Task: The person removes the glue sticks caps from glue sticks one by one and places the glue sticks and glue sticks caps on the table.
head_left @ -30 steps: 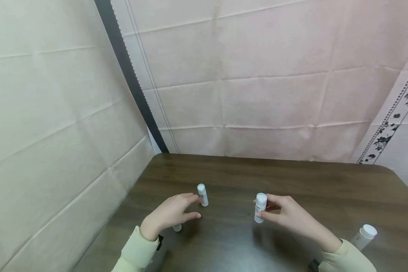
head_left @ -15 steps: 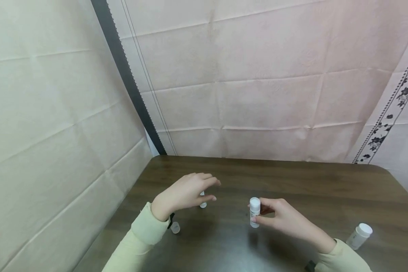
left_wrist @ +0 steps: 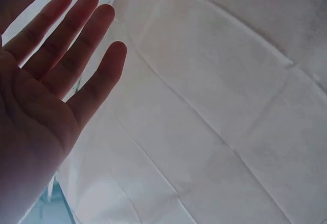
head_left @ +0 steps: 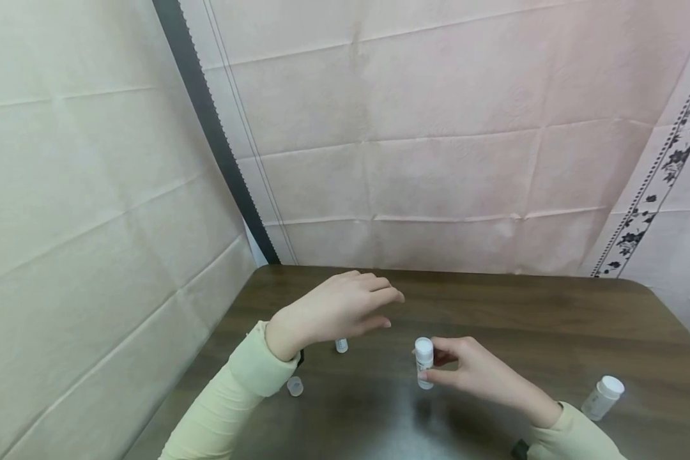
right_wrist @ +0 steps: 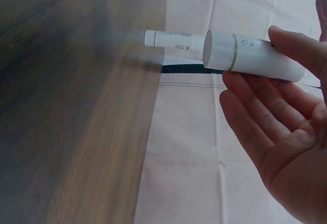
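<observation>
My right hand [head_left: 471,370] pinches a small white bottle [head_left: 423,363] between thumb and fingers, holding it upright over the dark wooden table. In the right wrist view this bottle [right_wrist: 255,55] shows a printed label. My left hand [head_left: 339,313] is raised over the table's left half, holding nothing; its palm and spread fingers [left_wrist: 94,55] face the left wrist camera. Below it stands a second white bottle [head_left: 342,345], its top hidden by the hand. Beside the left wrist lies a small round whitish thing [head_left: 295,386], too small to identify.
Another white-capped bottle [head_left: 602,397] is at the right, close to my right sleeve [head_left: 575,434]. Pale creased cloth [head_left: 448,179] hangs behind the wooden table [head_left: 494,306], and more cloth [head_left: 92,223] covers the left side.
My left hand has risen and moved away to the right and forward from beside the second bottle. The right hand still holds its bottle, shifted slightly left and nearer in view.
</observation>
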`<action>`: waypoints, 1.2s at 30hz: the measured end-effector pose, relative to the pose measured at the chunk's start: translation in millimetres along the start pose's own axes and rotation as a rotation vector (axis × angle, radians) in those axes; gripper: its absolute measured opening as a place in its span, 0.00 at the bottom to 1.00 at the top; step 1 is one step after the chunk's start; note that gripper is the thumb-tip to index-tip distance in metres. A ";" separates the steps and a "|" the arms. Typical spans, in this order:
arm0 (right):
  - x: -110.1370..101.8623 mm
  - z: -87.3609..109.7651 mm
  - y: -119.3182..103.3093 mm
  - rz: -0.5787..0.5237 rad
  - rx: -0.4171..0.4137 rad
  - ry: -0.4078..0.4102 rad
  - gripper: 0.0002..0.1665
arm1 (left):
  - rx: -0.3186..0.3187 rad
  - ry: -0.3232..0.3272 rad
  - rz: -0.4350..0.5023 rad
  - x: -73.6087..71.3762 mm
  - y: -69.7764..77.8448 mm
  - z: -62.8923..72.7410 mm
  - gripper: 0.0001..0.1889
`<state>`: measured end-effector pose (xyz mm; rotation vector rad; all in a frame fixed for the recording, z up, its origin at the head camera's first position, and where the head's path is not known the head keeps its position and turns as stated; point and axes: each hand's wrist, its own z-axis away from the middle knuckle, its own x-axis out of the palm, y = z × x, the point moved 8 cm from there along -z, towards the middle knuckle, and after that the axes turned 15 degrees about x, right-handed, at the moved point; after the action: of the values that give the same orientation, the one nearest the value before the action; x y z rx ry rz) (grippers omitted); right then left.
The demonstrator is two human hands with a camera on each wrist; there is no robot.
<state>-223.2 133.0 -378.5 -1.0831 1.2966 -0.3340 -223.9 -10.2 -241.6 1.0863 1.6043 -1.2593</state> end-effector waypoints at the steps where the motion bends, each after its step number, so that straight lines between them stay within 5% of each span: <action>1: 0.6 0.0 -0.5 0.001 -0.007 -0.002 0.09 | 0.011 -0.010 -0.006 1.7 2.8 -2.0 0.19; 10: 3.3 -1.4 -2.2 -0.011 -0.019 -0.011 0.12 | 0.143 -0.090 -0.122 20.6 40.4 -27.8 0.14; 19: 4.2 2.3 -8.9 0.022 -0.055 0.015 0.05 | 0.242 -0.220 -0.501 48.4 72.6 -40.8 0.05; 23: 2.0 4.1 -10.4 0.032 -0.080 0.050 0.05 | 0.262 -0.206 -0.608 53.0 77.3 -43.1 0.04; 36: 2.2 3.7 -7.5 0.032 -0.122 0.083 0.10 | 0.288 -0.179 -0.643 53.7 84.1 -46.9 0.03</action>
<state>-216.6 129.2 -374.3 -1.1598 1.4220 -0.2806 -164.3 54.6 -307.8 0.5977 1.7283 -1.9964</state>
